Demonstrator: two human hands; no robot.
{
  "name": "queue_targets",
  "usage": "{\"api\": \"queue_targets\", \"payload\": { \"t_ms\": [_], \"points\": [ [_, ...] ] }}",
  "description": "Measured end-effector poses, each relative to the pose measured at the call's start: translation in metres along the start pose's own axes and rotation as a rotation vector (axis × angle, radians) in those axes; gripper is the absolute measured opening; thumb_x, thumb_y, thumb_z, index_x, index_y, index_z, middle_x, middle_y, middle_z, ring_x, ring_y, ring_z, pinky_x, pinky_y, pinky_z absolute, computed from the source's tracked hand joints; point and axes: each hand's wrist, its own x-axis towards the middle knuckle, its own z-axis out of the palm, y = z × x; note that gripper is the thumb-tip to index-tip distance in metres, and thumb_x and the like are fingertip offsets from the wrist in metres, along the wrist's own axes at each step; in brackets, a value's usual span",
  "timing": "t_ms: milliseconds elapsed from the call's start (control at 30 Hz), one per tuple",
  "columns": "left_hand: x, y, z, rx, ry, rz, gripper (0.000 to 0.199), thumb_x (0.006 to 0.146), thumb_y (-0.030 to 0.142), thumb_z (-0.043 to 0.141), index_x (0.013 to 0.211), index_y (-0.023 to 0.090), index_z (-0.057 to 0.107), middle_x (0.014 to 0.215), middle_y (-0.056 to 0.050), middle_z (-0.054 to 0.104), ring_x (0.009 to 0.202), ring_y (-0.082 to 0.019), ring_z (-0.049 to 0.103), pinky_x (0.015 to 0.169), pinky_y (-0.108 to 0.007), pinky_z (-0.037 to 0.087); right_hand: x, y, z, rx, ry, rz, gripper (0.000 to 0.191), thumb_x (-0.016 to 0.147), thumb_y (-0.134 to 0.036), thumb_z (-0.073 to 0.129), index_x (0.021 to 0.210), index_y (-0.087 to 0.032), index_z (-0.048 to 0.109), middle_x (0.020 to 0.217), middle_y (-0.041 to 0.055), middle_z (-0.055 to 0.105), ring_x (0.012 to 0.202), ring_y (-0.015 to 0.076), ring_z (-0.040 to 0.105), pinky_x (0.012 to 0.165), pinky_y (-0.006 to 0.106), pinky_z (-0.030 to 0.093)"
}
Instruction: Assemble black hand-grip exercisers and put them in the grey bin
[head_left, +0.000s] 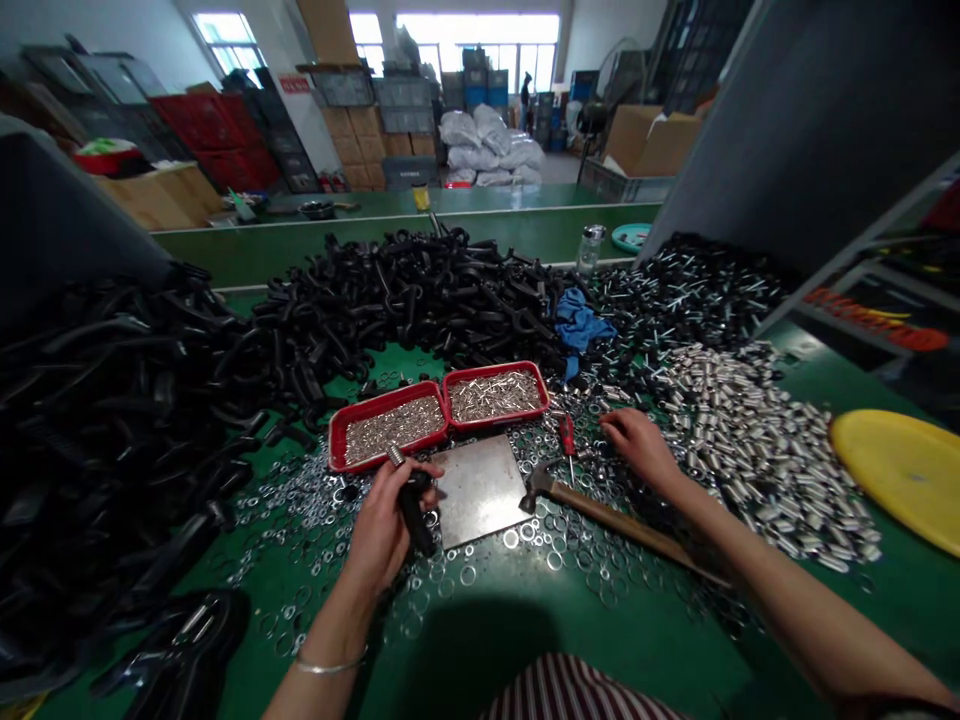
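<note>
A black fitting (pixel 412 515) is clamped in the left hand (pixel 381 530) at lower centre, beside a steel plate (pixel 480 490). The right hand (pixel 637 448) is held open over washers (pixel 466 575), above a claw hammer (pixel 600 510). Red trays (pixel 439 415) and heaped black fittings (pixel 405 290) are spread beyond.

Honestly my left hand (pixel 382 530) covers most of the black piece (pixel 414 515) it's gripping, so I can't tell its full shape. The bits (pixel 394 430) in the red tray (pixel 375 400) are too tiny to make out from up here. The yellow round thing (pixel 900 480) gets cut off by the right edge, and the black pile (pixel 97 420) runs off the left side. The person (pixel 525 100) way back in the hall is just a small dark blur.
</note>
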Motion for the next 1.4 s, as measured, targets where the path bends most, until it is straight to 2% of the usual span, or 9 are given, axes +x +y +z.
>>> {"api": "queue_targets", "payload": {
  "t_ms": [233,400,533,667,800,967,1167,1267,1400],
  "points": [
    [0.014,-0.018,0.024,-0.035,0.122,0.136,0.029,0.086,0.043,0.068,0.089,0.017,0.055,0.079,0.002,0.065,0.044,-0.002,0.035,0.042,-0.016,0.029,0.027,0.022,-0.004,-0.207,-0.075,0.013,0.005,0.087,-0.018,0.062,0.083,-0.019,0.066,0.093,0.0124,0.067,0.097,0.0272,0.057,0.088,0.037,0.045],
    [0.019,-0.014,0.025,0.19,0.213,0.281,0.035,0.09,0.053,0.06,0.092,0.019,0.058,0.086,-0.002,0.069,0.055,-0.007,0.053,0.051,-0.019,0.041,0.027,0.018,-0.02,-0.181,-0.021,0.003,0.013,0.09,-0.022,0.057,0.078,-0.018,0.061,0.09,0.0152,0.065,0.091,0.0285,0.058,0.083,0.04,0.046],
    [0.011,-0.014,0.023,0.381,0.066,0.182,0.037,0.094,0.055,0.054,0.1,0.019,0.06,0.099,-0.006,0.071,0.074,-0.014,0.064,0.063,-0.025,0.05,0.005,-0.037,-0.015,0.408,0.004,0.084,0.019,0.09,-0.039,0.062,0.092,-0.02,0.063,0.091,0.0094,0.068,0.083,0.0252,0.063,0.079,0.04,0.05],
    [0.001,-0.023,0.036,0.517,0.104,0.352,0.03,0.1,0.047,0.047,0.103,0.021,0.061,0.107,-0.008,0.068,0.099,-0.018,0.063,0.088,-0.03,0.048,-0.022,-0.13,0.01,1.249,-0.331,0.226,0.035,0.089,-0.047,0.068,0.114,-0.023,0.062,0.105,0.0072,0.072,0.086,0.0204,0.07,0.079,0.037,0.057],
    [-0.007,-0.03,0.047,0.579,0.075,0.448,0.027,0.103,0.042,0.041,0.11,0.021,0.056,0.111,-0.008,0.062,0.106,-0.019,0.059,0.099,-0.033,0.043,-0.028,-0.182,0.041,1.571,-0.497,0.301,0.032,0.085,-0.045,0.075,0.1,-0.019,0.065,0.089,0.0037,0.072,0.07,0.0143,0.067,0.072,0.032,0.057],
    [-0.011,-0.039,0.044,0.635,0.051,0.441,0.025,0.103,0.042,0.041,0.108,0.021,0.054,0.11,-0.009,0.059,0.106,-0.02,0.057,0.1,-0.034,0.041,-0.031,-0.185,0.053,1.685,-0.602,0.351,0.032,0.082,-0.043,0.079,0.095,-0.017,0.066,0.082,0.0025,0.07,0.071,0.013,0.067,0.07,0.028,0.057],
    [-0.011,-0.042,0.041,0.714,0.069,0.433,0.023,0.103,0.04,0.041,0.103,0.021,0.054,0.102,-0.008,0.059,0.097,-0.021,0.056,0.093,-0.035,0.042,-0.034,-0.175,0.049,1.51,-0.541,0.223,0.035,0.077,-0.04,0.083,0.097,-0.02,0.062,0.08,-0.0006,0.072,0.069,0.0152,0.07,0.071,0.031,0.057],
    [-0.013,-0.036,0.039,0.759,-0.055,0.496,0.018,0.1,0.036,0.046,0.103,0.022,0.058,0.102,-0.008,0.062,0.099,-0.022,0.057,0.095,-0.035,0.042,-0.037,-0.175,0.05,1.535,-0.547,0.22,0.034,0.077,-0.04,0.083,0.093,-0.02,0.061,0.075,-0.0025,0.07,0.063,0.0128,0.067,0.064,0.027,0.056],
    [-0.011,-0.031,0.031,0.816,-0.218,0.53,0.014,0.094,0.035,0.058,0.094,0.023,0.065,0.094,-0.006,0.066,0.094,-0.023,0.06,0.091,-0.035,0.043,-0.045,-0.178,0.048,1.659,-0.805,0.256,0.04,0.082,-0.054,0.075,0.09,-0.017,0.06,0.079,0.0012,0.069,0.056,0.0086,0.058,0.052,0.021,0.051]
  ]
}}
